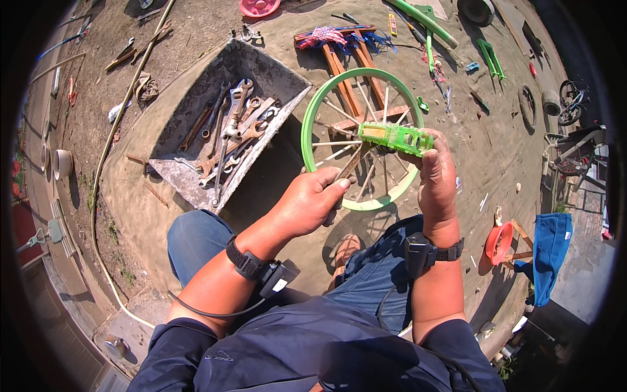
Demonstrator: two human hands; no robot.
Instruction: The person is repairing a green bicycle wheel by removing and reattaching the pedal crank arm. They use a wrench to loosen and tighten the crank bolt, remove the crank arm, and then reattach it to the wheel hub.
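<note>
At two o'clock I hold a glossy, see-through plastic piece [396,137]; the wheel rim [307,134] looks smooth and matt; at ten, rusty metal wrenches [236,108] lie in a rough, blotchy trough [175,173]

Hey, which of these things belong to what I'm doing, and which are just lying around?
Likely part of the job:
bright green plastic part, in your right hand
slim brownish piece, in your left hand
green-rimmed spoked wheel, close to both hands
perhaps the wrenches in the grey tray

Seemingly just lying about:
red bowl
blue cloth
pink dish
</note>
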